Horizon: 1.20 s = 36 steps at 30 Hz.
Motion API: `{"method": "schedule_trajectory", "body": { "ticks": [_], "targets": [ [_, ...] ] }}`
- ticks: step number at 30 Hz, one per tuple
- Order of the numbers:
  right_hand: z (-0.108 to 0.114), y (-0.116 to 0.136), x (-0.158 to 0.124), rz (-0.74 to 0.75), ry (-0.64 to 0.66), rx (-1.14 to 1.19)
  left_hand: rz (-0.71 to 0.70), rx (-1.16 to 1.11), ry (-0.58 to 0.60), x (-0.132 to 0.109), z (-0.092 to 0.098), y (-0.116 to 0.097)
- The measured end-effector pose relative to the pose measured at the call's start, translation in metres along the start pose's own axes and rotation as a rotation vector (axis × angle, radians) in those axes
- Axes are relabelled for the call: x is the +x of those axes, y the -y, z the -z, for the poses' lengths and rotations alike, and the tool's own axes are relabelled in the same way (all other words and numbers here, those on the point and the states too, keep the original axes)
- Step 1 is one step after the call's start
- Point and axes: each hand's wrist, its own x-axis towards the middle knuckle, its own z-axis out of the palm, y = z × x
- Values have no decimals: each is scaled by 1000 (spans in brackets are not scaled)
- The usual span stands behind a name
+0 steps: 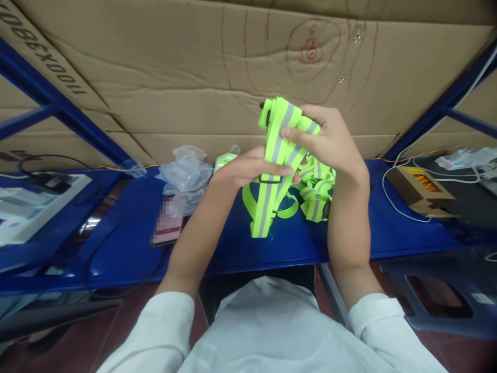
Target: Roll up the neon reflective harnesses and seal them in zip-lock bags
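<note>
Both my hands hold a folded neon-yellow reflective strap (276,142) with a grey stripe, raised over the blue table. My left hand (254,165) grips its lower part, thumb across the front, just above a black buckle (271,179). Higher up, my right hand (320,132) pinches the folds with the thumb in front; its other fingers are behind the webbing. A loose end hangs below toward the tabletop. Behind my right wrist lies a heap of similar reflective straps (316,184), partly hidden by the hand and forearm.
Crumpled clear plastic bags (185,173) and a partly blurred pink-and-white card or packet (169,223) lie left on the blue table (120,248). An open cardboard box (421,191) and a white cable (388,194) are at right. Cardboard (174,77) stands behind. A stool (438,295) sits lower right.
</note>
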Motion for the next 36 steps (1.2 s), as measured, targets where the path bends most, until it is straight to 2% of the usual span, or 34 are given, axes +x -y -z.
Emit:
{"method": "schedule_trajectory", "body": {
  "ticks": [3, 9, 14, 16, 20, 22, 27, 32, 36],
  "targets": [
    [-4, -7, 4, -53, -37, 71, -3, 16, 45, -1, 3, 1],
    [-17, -36, 18, -106, 23, 62, -41, 149, 42, -7, 6, -3],
    [-23, -30, 17, -8, -32, -23, -46, 134, 36, -5, 13, 0],
    [-23, -22, 13, 31, 75, -58, -48, 149, 38, -5, 15, 0],
    [-20, -15, 8, 116, 396, -112, -32, 209, 74, -5, 18, -3],
    [-21, -16, 9, 125, 461, -121, -9, 232, 89, -5, 19, -2],
    [-24, -22, 12, 97, 361, -178, -39, 274, 70, -3, 23, 2],
    [-31, -29, 14, 103, 261, -226, -5, 313, 17, -5, 25, 1],
    [-33, -33, 13, 104, 235, -268, 9, 298, 19, -5, 26, 2]
  ]
}}
